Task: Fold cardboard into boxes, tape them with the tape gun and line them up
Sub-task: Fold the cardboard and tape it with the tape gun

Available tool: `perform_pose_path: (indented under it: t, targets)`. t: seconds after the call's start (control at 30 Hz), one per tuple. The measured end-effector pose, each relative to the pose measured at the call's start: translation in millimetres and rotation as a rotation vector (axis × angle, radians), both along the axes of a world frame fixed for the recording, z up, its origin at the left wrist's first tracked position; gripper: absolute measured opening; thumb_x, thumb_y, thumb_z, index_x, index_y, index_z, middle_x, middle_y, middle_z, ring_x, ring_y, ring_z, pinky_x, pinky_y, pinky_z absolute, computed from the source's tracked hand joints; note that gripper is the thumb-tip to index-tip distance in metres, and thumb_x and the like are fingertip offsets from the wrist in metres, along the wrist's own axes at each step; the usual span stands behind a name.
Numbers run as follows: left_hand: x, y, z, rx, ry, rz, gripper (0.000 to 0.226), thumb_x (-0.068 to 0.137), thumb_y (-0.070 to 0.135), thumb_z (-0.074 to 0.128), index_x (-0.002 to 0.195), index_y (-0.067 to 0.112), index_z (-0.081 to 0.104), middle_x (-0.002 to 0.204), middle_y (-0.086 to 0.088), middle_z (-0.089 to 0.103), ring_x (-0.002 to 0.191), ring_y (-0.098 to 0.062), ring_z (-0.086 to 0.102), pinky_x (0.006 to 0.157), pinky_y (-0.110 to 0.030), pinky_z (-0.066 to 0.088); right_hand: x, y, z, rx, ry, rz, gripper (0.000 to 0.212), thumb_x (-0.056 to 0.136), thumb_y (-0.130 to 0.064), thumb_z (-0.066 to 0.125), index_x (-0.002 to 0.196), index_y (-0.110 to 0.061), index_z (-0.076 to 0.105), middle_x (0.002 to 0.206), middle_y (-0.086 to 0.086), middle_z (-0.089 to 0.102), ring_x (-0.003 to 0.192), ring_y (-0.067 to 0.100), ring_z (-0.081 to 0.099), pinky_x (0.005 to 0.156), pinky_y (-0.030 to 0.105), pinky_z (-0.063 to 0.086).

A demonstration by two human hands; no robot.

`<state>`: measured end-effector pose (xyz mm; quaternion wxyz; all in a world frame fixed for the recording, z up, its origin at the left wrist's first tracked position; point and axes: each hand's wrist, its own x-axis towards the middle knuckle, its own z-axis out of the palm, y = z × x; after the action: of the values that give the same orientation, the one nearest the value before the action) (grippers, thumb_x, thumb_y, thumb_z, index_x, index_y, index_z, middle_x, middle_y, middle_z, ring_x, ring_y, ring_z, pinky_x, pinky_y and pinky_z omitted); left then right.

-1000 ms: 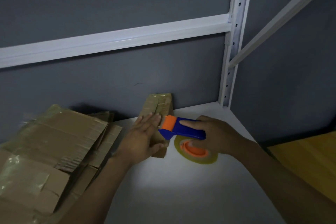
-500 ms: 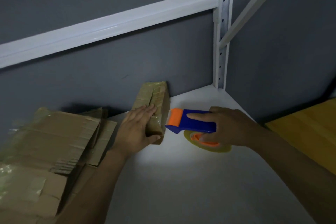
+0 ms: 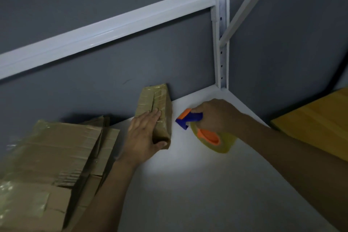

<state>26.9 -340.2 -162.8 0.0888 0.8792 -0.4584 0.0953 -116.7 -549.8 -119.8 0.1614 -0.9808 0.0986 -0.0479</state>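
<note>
A small taped cardboard box (image 3: pixel 157 103) stands on the white shelf (image 3: pixel 188 184) against the grey back wall. My left hand (image 3: pixel 144 135) lies on its top with straight fingers, the thumb against its near end. Just right of the box, my right hand (image 3: pixel 216 117) grips a blue and orange tape gun (image 3: pixel 190 118). Its yellowish tape roll (image 3: pixel 216 140) tilts toward me, and the gun's blue nose is a little clear of the box's right side.
A stack of flattened and taped cardboard (image 3: pixel 50 160) fills the shelf's left side. A white upright post (image 3: pixel 220 30) and crossbars frame the back right corner. A yellow wooden surface (image 3: pixel 320 124) lies to the right, beyond the shelf edge.
My right hand has pulled the tape gun off the box's side and tilted it, turning the roll toward me. My left hand stays on the box. The view shifted slightly.
</note>
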Motion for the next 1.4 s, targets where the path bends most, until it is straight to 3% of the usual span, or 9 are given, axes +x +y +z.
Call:
perform_pose_path:
  t: [0.13, 0.27, 0.33, 0.47, 0.57, 0.63, 0.83, 0.97, 1.4]
  targets:
    - [-1, 0, 9, 0.045, 0.071, 0.009, 0.11, 0.067, 0.072, 0.066, 0.154, 0.03, 0.012, 0.159, 0.008, 0.021, 0.145, -0.016, 0.018, 0.114, -0.031, 0.01, -3, -19, 0, 0.219, 0.024, -0.007, 0.037, 0.085, -0.037, 0.065, 0.121, -0.031, 0.061, 0.105, -0.009, 0.065, 0.089, 0.014, 0.06, 0.076, 0.028, 0.046]
    - [3, -6, 30, -0.144, 0.162, 0.015, 0.086, 0.079, 0.075, 0.027, 0.148, 0.025, 0.036, 0.145, -0.001, 0.048, 0.131, -0.021, 0.044, 0.109, -0.036, 0.029, -21, -43, -16, 0.942, -0.036, -0.21, 0.044, 0.083, -0.026, 0.072, 0.126, -0.028, 0.061, 0.105, -0.011, 0.068, 0.094, 0.008, 0.064, 0.076, 0.019, 0.049]
    - [16, -11, 35, -0.225, 0.145, 0.089, 0.082, 0.084, 0.071, 0.02, 0.144, 0.02, 0.045, 0.143, -0.005, 0.051, 0.131, -0.025, 0.045, 0.11, -0.042, 0.032, -24, -52, -27, 1.066, -0.022, -0.253, 0.04, 0.084, -0.02, 0.07, 0.124, -0.019, 0.064, 0.102, -0.003, 0.071, 0.092, 0.013, 0.067, 0.075, 0.021, 0.052]
    - [30, -24, 32, -0.028, 0.333, 0.215, 0.063, 0.098, 0.061, 0.027, 0.151, 0.028, 0.026, 0.16, 0.006, 0.017, 0.148, -0.022, 0.015, 0.12, -0.04, 0.011, -23, -60, -36, 0.719, 0.046, -0.369, 0.034, 0.085, -0.032, 0.07, 0.112, -0.012, 0.07, 0.103, 0.003, 0.071, 0.09, 0.018, 0.066, 0.075, 0.024, 0.049]
    - [24, -27, 30, -0.072, 0.445, 0.256, 0.055, 0.101, 0.049, 0.034, 0.151, 0.027, 0.029, 0.161, 0.012, 0.01, 0.146, -0.018, 0.02, 0.117, -0.032, 0.016, -11, -36, -31, 0.429, -0.28, -0.421, 0.023, 0.091, -0.029, 0.06, 0.099, -0.01, 0.072, 0.098, 0.003, 0.069, 0.087, 0.018, 0.061, 0.071, 0.019, 0.041]
    - [18, -26, 29, -0.07, 0.43, 0.282, 0.054, 0.101, 0.048, 0.033, 0.151, 0.025, 0.03, 0.161, 0.011, 0.009, 0.145, -0.018, 0.023, 0.114, -0.03, 0.02, 7, -2, -24, 0.65, -0.361, -0.426, 0.029, 0.095, -0.025, 0.052, 0.086, -0.002, 0.066, 0.085, 0.013, 0.067, 0.075, 0.022, 0.061, 0.067, 0.022, 0.046]
    - [0, -15, 31, -0.08, 0.44, 0.292, 0.054, 0.101, 0.049, 0.035, 0.149, 0.024, 0.034, 0.161, 0.009, 0.012, 0.146, -0.014, 0.02, 0.113, -0.028, 0.021, 48, 56, -36, 1.541, 0.127, -0.367, 0.043, 0.092, -0.048, 0.054, 0.106, -0.008, 0.063, 0.101, 0.008, 0.067, 0.09, 0.02, 0.065, 0.082, 0.032, 0.056]
    - [-3, -12, 30, -0.124, 0.448, 0.298, 0.053, 0.1, 0.05, 0.036, 0.148, 0.027, 0.037, 0.16, 0.014, 0.013, 0.144, -0.012, 0.024, 0.11, -0.025, 0.023, 51, 52, -36, 1.838, -0.103, -0.422, 0.017, 0.092, -0.022, 0.062, 0.093, -0.005, 0.059, 0.084, 0.008, 0.057, 0.076, 0.018, 0.054, 0.073, 0.029, 0.051]
    - [-2, -12, 25, -0.076, 0.446, 0.292, 0.056, 0.1, 0.054, 0.028, 0.151, 0.03, 0.029, 0.161, 0.014, 0.007, 0.144, -0.011, 0.024, 0.11, -0.033, 0.029, 61, 84, -79, 1.537, -0.068, -0.592, 0.03, 0.094, -0.034, 0.057, 0.104, -0.006, 0.055, 0.071, 0.006, 0.05, 0.053, 0.013, 0.044, 0.046, 0.025, 0.041]
